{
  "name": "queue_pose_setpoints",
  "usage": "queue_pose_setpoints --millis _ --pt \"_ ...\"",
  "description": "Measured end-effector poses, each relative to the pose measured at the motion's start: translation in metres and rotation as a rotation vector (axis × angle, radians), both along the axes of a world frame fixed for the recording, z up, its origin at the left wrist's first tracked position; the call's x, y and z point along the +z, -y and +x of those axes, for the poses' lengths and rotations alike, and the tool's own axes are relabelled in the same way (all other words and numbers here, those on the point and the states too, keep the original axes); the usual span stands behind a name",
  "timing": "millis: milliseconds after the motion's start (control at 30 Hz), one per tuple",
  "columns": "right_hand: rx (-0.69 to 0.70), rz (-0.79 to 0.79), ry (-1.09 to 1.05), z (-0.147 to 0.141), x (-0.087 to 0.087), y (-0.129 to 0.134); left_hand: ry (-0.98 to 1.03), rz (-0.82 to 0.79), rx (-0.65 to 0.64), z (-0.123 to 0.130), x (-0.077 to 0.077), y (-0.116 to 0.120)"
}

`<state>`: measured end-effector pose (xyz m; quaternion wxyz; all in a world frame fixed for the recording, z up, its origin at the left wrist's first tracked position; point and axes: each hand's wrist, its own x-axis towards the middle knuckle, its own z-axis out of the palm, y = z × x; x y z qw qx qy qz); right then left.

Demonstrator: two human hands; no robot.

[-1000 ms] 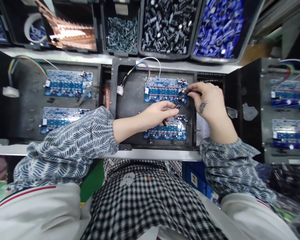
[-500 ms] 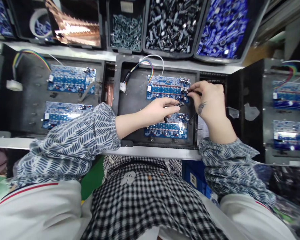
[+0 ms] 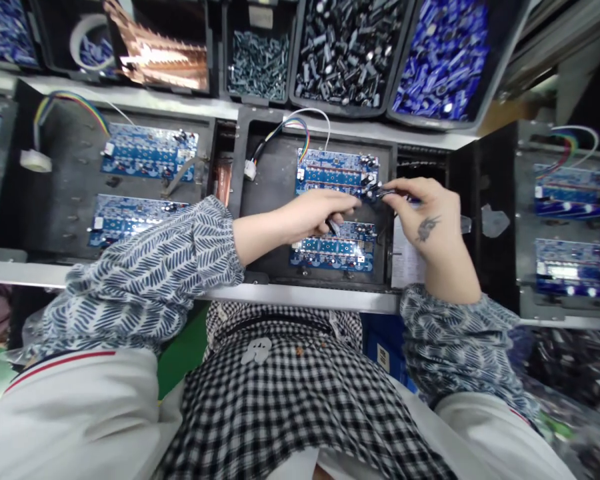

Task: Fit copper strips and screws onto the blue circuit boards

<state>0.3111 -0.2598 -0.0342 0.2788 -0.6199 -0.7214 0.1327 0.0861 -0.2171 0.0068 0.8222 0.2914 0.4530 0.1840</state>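
Observation:
In the middle tray, my left hand [image 3: 325, 212] is closed over the gap between two blue circuit boards. A small black capacitor [image 3: 333, 227] pokes out beneath its curled fingers; whatever else it holds is hidden. My right hand [image 3: 423, 217] is at the right edge of the upper circuit board [image 3: 330, 175], thumb and forefinger pinched on a small dark part with thin leads, apparently a capacitor [image 3: 387, 193]. Both hands' fingertips are close together near the board's lower right corner. Below them lies the lower circuit board [image 3: 330, 248], partly covered by the left hand.
Behind the trays stand bins of black capacitors [image 3: 347, 57], blue capacitors [image 3: 440, 60] and small dark green cylinders [image 3: 260, 63]. Copper-coloured strips [image 3: 165, 57] lie in another bin. Trays with boards sit at left [image 3: 60, 220] and right [image 3: 527, 220]. A wire connector [image 3: 250, 169] rests in the middle tray.
My right hand has drawn slightly right and down, away from the upper board's edge. My left hand has turned, its fingers curling lower. The whole view has shifted a little.

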Motion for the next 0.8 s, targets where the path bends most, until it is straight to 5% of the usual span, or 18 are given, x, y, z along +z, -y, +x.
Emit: queue_pose_setpoints --millis 133,300,500,800 --pt "-0.072 -0.051 0.120 0.006 -0.012 -0.011 0.129 -0.232 0.226 -0.020 0.024 0.008" --pt "-0.113 -0.122 0.150 0.001 -0.012 -0.009 0.280 -0.455 0.356 -0.057 0.049 0.054" --pt "-0.099 -0.128 0.151 0.001 -0.009 -0.009 0.498 -0.722 0.572 -0.055 0.030 0.088" --pt "-0.095 -0.062 0.236 -0.008 -0.009 -0.008 0.599 -0.787 0.548 -0.026 0.013 0.096"
